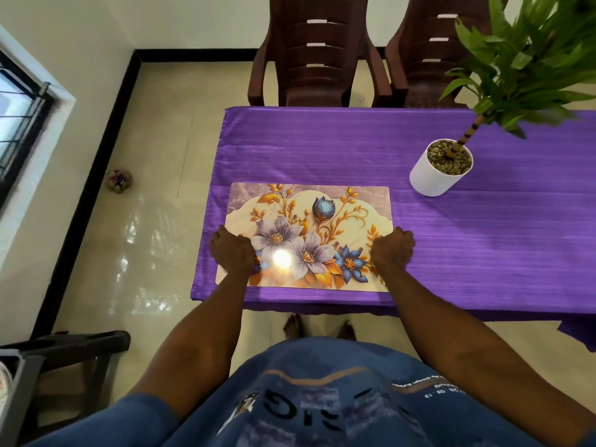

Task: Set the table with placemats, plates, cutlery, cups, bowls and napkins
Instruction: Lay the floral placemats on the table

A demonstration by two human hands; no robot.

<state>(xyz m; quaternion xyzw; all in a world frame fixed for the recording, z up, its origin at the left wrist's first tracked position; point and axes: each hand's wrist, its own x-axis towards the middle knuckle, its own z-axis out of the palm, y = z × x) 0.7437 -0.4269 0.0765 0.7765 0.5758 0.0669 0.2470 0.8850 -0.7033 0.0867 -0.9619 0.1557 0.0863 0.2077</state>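
A glossy floral placemat (309,217) lies flat on the purple tablecloth (322,146) near the table's front left corner. My left hand (232,250) grips the placemat's left edge with fingers curled over it. At the placemat's right edge my right hand (392,248) holds on the same way. No plates, cutlery, cups, bowls or napkins are in view.
A white pot with a green plant (440,171) stands on the table to the right of the placemat. Two brown chairs (317,59) stand at the far side. A dark stool (74,350) and a grey object sit at the lower left.
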